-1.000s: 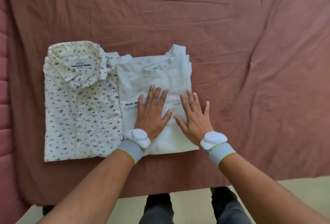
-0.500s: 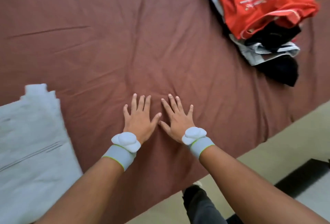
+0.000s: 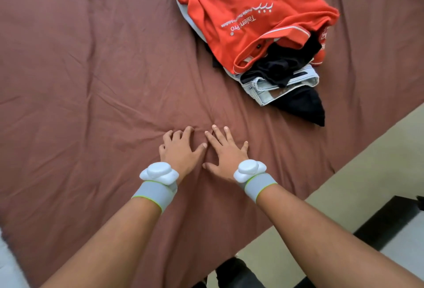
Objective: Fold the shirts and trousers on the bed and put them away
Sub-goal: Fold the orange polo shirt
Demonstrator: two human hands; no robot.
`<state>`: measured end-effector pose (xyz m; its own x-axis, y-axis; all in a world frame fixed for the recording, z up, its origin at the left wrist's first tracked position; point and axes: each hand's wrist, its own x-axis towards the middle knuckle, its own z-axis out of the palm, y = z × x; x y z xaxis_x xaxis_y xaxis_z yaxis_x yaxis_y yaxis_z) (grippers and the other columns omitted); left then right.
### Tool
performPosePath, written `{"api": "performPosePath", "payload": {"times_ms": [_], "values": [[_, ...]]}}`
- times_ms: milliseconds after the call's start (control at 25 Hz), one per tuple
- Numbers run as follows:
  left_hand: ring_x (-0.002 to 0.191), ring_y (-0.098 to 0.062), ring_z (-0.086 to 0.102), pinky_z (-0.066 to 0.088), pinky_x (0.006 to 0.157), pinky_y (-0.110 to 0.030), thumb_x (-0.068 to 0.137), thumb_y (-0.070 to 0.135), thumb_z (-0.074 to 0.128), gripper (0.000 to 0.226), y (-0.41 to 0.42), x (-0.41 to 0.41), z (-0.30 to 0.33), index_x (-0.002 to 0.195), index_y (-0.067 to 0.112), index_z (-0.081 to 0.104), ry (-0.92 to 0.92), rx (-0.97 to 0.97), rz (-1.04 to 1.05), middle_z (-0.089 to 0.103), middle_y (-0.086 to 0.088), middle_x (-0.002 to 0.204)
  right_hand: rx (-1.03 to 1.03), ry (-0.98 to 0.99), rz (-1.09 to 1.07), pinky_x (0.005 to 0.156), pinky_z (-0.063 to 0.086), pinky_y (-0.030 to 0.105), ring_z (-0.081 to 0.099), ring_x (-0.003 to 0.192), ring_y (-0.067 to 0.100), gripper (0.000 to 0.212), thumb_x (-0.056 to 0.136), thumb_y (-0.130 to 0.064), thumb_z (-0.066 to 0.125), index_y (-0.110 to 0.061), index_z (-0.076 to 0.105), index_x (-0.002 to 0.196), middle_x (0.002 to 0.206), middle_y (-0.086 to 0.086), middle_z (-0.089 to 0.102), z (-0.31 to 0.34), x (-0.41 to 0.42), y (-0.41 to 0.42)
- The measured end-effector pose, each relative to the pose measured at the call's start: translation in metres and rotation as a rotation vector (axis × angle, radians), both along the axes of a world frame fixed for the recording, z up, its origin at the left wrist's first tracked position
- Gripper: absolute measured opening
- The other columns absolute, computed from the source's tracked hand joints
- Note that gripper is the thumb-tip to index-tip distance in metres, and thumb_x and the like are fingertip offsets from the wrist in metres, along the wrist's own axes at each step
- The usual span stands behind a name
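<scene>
Both hands flat on bare maroon bed sheet (image 3: 91, 81), holding nothing: left hand (image 3: 181, 150) fingers slightly bent, right hand (image 3: 226, 152) fingers straight and spread. Unfolded heap, orange polo shirt (image 3: 241, 7) over pale denim trousers (image 3: 277, 85), lies ahead-right, likely next to fold.

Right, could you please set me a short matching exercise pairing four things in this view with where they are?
Things:
1. orange polo shirt
2. light denim waistband
3. left hand
4. right hand

Places:
A. flat on the bed sheet, nearer the floor edge
B. on top of the unfolded pile
C. sticking out of the pile's near end, under black cloth
D. on the sheet, fingers slightly bent, farther from the pile

Pairs: 1-B, 2-C, 3-D, 4-A
</scene>
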<state>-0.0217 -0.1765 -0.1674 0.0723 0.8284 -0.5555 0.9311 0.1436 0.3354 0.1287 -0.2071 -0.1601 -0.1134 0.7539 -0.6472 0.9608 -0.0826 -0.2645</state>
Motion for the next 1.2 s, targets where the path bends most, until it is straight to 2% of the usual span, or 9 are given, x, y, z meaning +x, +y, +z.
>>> {"api": "performPosePath", "payload": {"times_ms": [160, 320, 400, 520, 640, 760, 880, 960, 1200], "values": [[0.129, -0.028, 0.044, 0.037, 0.107, -0.039, 0.089, 0.044, 0.063, 0.058, 0.045, 0.025, 0.019, 0.137, 0.016, 0.049, -0.362, 0.098, 0.14, 0.057, -0.006, 0.135, -0.077, 0.067, 0.03, 0.104, 0.016, 0.076, -0.014, 0.148, 0.016, 0.093, 0.083, -0.049, 0.063, -0.04, 0.003, 0.152, 0.159, -0.02, -0.014, 0.001, 0.01, 0.011], [0.131, -0.021, 0.046, 0.037, 0.109, -0.036, 0.082, 0.04, 0.072, 0.071, 0.114, 0.1, 0.051, 0.141, 0.012, 0.044, -0.622, 0.341, 0.097, 0.054, -0.005, 0.139, -0.176, 0.095, 0.091, 0.102, 0.018, 0.076, -0.014, 0.148, 0.017, 0.093, 0.083, -0.043, 0.064, -0.039, 0.002, 0.152, 0.159, -0.018, -0.015, -0.004, 0.021, 0.019], [0.138, -0.021, 0.036, 0.033, 0.113, -0.039, 0.075, 0.046, 0.074, 0.091, 0.147, 0.145, 0.066, 0.15, 0.016, 0.032, -0.6, 0.437, 0.081, 0.043, -0.003, 0.149, -0.19, 0.136, 0.11, 0.102, 0.018, 0.077, -0.014, 0.148, 0.017, 0.091, 0.084, -0.039, 0.065, -0.037, 0.005, 0.152, 0.16, -0.016, -0.014, -0.007, 0.027, 0.022], [0.149, -0.026, 0.013, 0.024, 0.115, -0.051, 0.071, 0.05, 0.076, 0.109, 0.189, 0.197, 0.079, 0.156, 0.033, 0.009, -0.314, 0.439, -0.053, 0.014, -0.002, 0.162, -0.285, 0.207, 0.091, 0.103, 0.015, 0.077, -0.014, 0.148, 0.016, 0.092, 0.082, -0.03, 0.067, -0.038, 0.007, 0.152, 0.159, -0.018, -0.014, -0.005, 0.032, 0.031], [0.139, -0.028, 0.029, 0.031, 0.106, -0.047, 0.083, 0.042, 0.064, 0.062, 0.22, 0.219, 0.079, 0.142, 0.033, 0.045, 0.02, 0.536, -0.264, 0.033, 0.0, 0.154, -0.36, 0.224, 0.115, 0.103, 0.011, 0.077, -0.017, 0.147, 0.015, 0.096, 0.08, -0.024, 0.069, -0.037, 0.006, 0.152, 0.158, -0.018, -0.018, -0.006, 0.031, 0.037], [0.113, -0.032, 0.052, 0.04, 0.092, -0.04, 0.091, 0.022, 0.046, 0.03, 0.233, 0.207, 0.076, 0.113, 0.013, 0.065, -0.245, 0.609, -0.166, 0.063, -0.011, 0.116, -0.388, 0.215, 0.107, 0.104, 0.01, 0.076, -0.017, 0.147, 0.016, 0.099, 0.08, -0.022, 0.069, -0.037, 0.002, 0.152, 0.159, -0.017, -0.018, -0.004, 0.027, 0.038], [0.079, -0.01, 0.054, 0.037, 0.075, -0.03, 0.1, 0.018, 0.041, 0.019, 0.226, 0.164, 0.084, 0.097, 0.016, 0.059, -0.605, 0.531, 0.023, 0.062, -0.002, 0.087, -0.163, 0.218, 0.068, 0.101, 0.038, 0.055, 0.029, 0.143, 0.024, 0.06, 0.085, -0.023, 0.059, -0.024, 0.039, 0.141, 0.155, 0.002, 0.032, 0.008, 0.031, 0.048], [0.069, 0.001, 0.043, 0.036, 0.068, -0.027, 0.101, 0.022, 0.043, 0.018, 0.213, 0.132, 0.089, 0.088, 0.025, 0.055, -0.875, 0.366, 0.066, 0.051, 0.01, 0.077, 0.077, 0.126, 0.072, 0.086, 0.044, 0.037, 0.061, 0.112, 0.032, 0.028, 0.089, -0.022, 0.051, -0.018, 0.062, 0.114, 0.12, 0.01, 0.064, 0.021, 0.051, 0.071], [0.065, 0.0, 0.043, 0.035, 0.058, -0.016, 0.093, 0.028, 0.047, 0.019, 0.155, 0.052, 0.068, 0.088, 0.014, 0.061, -0.932, -0.054, 0.098, 0.054, 0.015, 0.07, 0.227, 0.045, 0.065, 0.08, 0.047, 0.037, 0.061, 0.106, 0.032, 0.04, 0.09, -0.037, 0.056, -0.02, 0.051, 0.125, 0.117, 0.008, 0.061, 0.035, 0.081, 0.131]]}}
